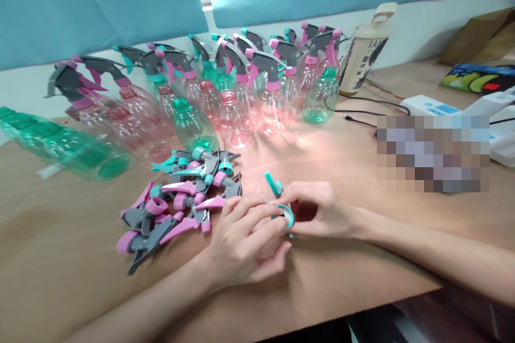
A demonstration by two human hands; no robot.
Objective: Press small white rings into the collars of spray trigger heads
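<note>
Above the table, both hands meet around a teal-and-grey spray trigger head (286, 216), its round collar facing up. My right hand (322, 209) pinches it from the right with thumb and fingers. From the left, my left hand (251, 233) curls its fingers over the collar and hides much of the piece. A teal lever sticks out beyond the fingertips. Just left of my hands lies a pile of loose spray trigger heads (183, 201), grey with pink or teal parts.
Behind the pile stand several pink and green clear bottles (193, 123), many fitted with spray triggers. Green bottles (80, 150) lie in a row at the left. A tall cream tumbler (364, 56), cables (374, 112) and a white power strip (428, 106) occupy the right side.
</note>
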